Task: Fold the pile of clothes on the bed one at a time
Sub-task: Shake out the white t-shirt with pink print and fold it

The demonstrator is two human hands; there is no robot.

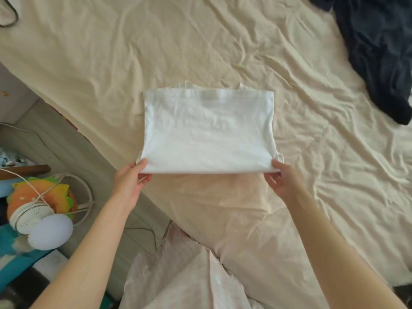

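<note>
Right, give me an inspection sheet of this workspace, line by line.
Surface: bed under a wrinkled cream sheet.
Job's things: white garment, folded to a rectangle, lying flat; dark navy clothes heaped unfolded at the far right.
Clutter: pale pink fabric at the near edge.
Hands: left hand and right hand each pinch a near corner of the white garment, thumbs on top.
Cables: white cords looped over the bedside items; a thin cable on the floor.
Surroundings: orange and green plush toy, round white lamp.
</note>
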